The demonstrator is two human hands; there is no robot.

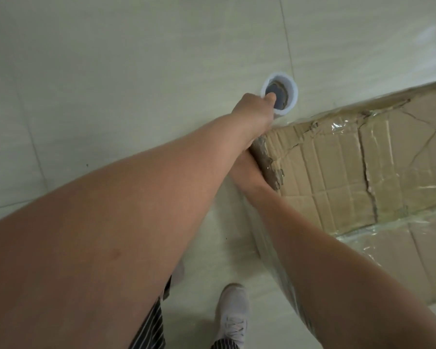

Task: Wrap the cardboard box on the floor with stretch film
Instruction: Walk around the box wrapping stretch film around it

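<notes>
Tiled floor [136,59], cardboard box [337,172], stretch film roll [291,93]

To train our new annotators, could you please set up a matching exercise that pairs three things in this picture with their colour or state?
Things:
1. stretch film roll
2. cardboard box
3. shoe

States:
A. brown, top cracked and creased
B. pale grey, laced
C. white, its near end gripped by the left hand

Pairs: 1-C, 2-A, 3-B.
</notes>
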